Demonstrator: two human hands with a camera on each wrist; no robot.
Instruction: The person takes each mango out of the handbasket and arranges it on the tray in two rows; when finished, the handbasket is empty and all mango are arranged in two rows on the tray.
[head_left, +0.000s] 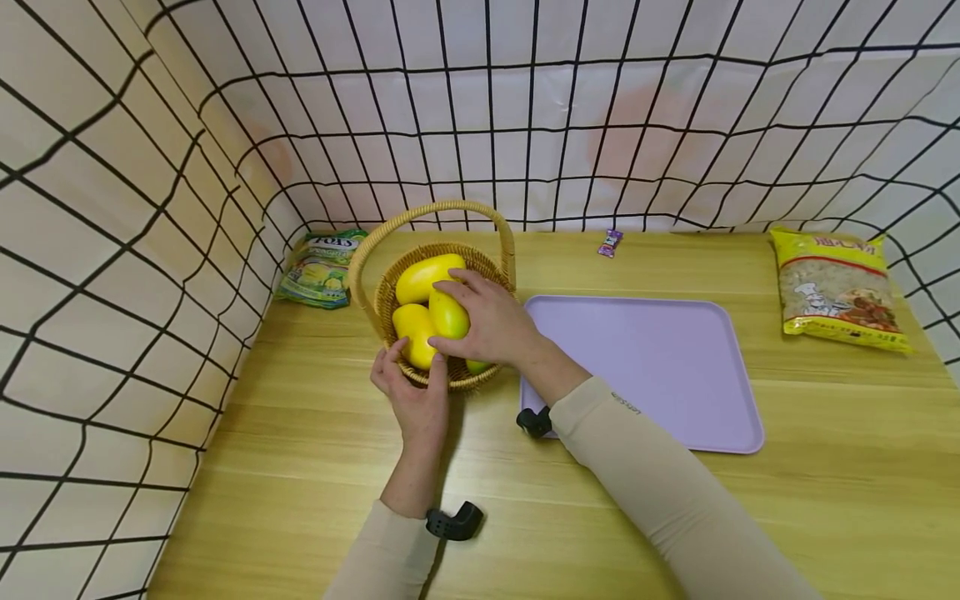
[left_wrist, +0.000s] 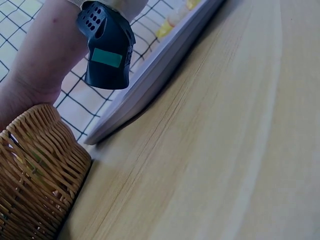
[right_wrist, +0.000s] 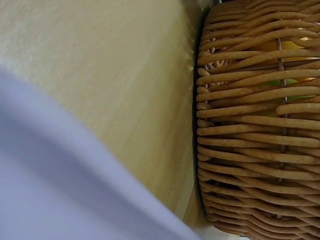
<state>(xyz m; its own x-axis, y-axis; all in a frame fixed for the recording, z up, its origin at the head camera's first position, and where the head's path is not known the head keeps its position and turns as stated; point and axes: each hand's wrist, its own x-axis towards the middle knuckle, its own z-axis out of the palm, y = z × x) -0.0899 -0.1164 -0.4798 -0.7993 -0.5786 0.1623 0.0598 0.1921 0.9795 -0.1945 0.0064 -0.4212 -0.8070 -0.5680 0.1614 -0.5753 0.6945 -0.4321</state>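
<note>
While the yellow-green mango (head_left: pixel 450 317) sits in the wicker basket (head_left: pixel 477 381), right hand (head_left: pixel 491 321) grips it. Basket's on wood-grain table (head_left: pixel 292 442), lilac tray (head_left: pixel 652 358) just right, black-gridded pale walls (head_left: pixel 551 108) around. Right forearm (head_left: pixel 660 492) slants across tray; left hand (head_left: pixel 416 400) at near rim, can't tell if gripping.

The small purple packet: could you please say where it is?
The small purple packet lies right of centre in the head view, behind the lilac rectangular tray, near the black grid.
</note>
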